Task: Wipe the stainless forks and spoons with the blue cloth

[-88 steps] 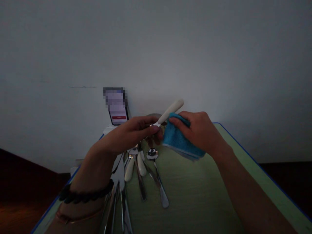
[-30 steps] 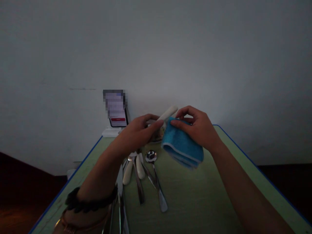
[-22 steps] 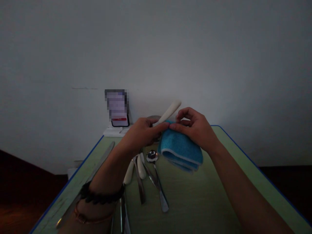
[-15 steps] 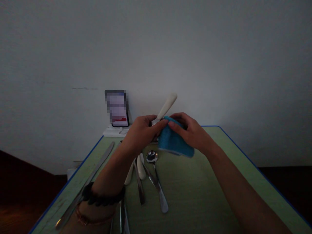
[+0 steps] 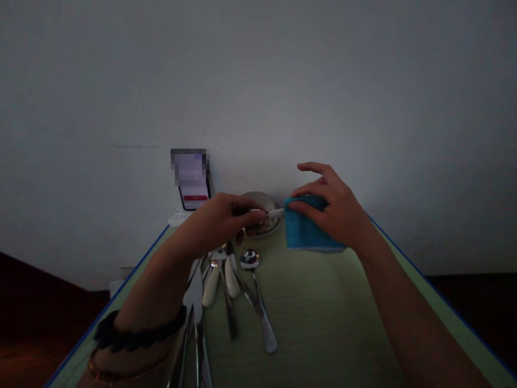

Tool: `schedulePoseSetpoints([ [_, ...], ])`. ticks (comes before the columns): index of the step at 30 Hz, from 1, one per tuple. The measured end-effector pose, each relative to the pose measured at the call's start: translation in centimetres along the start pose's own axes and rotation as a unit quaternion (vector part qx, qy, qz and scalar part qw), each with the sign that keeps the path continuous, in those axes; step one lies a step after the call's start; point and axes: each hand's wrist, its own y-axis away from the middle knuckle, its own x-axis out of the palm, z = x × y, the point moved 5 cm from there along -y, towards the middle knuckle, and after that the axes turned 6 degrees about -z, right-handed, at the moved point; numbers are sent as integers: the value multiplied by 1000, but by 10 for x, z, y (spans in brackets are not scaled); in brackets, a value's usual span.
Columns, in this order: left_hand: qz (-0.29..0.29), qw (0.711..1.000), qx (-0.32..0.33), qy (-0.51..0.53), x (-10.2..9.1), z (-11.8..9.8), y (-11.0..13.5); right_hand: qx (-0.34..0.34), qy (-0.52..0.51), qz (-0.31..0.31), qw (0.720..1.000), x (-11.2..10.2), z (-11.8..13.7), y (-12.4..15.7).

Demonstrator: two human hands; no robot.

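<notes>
My left hand (image 5: 226, 220) pinches the metal end of a white-handled utensil (image 5: 276, 213), held level above the green table (image 5: 323, 323). My right hand (image 5: 333, 207) grips a folded blue cloth (image 5: 304, 230) wrapped round the utensil's white handle, so most of the handle is hidden. Its upper fingers are lifted and spread above the cloth. Both hands hover over the far middle of the table.
Several spoons (image 5: 258, 302), knives (image 5: 197, 323) and white-handled pieces (image 5: 212, 285) lie below my left hand. A round metal dish (image 5: 264, 207) sits behind the hands. A phone (image 5: 193, 180) leans against the wall at the table's far end.
The utensil's handle pointed up and right before; now it lies level and the blue cloth covers it. My right hand has slid right along the handle.
</notes>
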Motion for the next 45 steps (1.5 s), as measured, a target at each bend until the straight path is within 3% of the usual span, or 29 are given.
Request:
schedulePoseSetpoints([
  [5, -49, 998, 25, 41, -3, -9, -1, -15, -15, 91, 996, 10, 6, 2],
  [14, -45, 988, 17, 147, 12, -7, -6, 10, -16, 177, 984, 5, 13, 1],
  [16, -22, 982, 11, 185, 13, -6, -5, 18, -11, 188, 982, 4, 12, 2],
  [20, 76, 977, -14, 198, 13, -1, 2, 13, 2, 201, 980, 1, 8, 4],
  [22, 81, 982, -22, 170, 10, 1, 4, -3, 15, 188, 982, 2, 8, 3],
  [26, 5, 987, -39, 155, 7, 0, -1, -45, 44, 120, 991, 7, 19, 0],
  [33, -13, 984, -16, 178, 15, -6, -5, -2, 30, 16, 999, 4, 32, -4],
  [38, -43, 985, -9, 169, 9, -8, -3, 1, 18, 52, 998, 5, 34, -4],
  [42, -58, 984, -5, 168, 7, -9, -3, 22, 28, 22, 999, 3, 32, -4],
  [45, -68, 980, -10, 189, 5, -6, -2, 20, 25, 44, 999, 6, 31, -3],
])
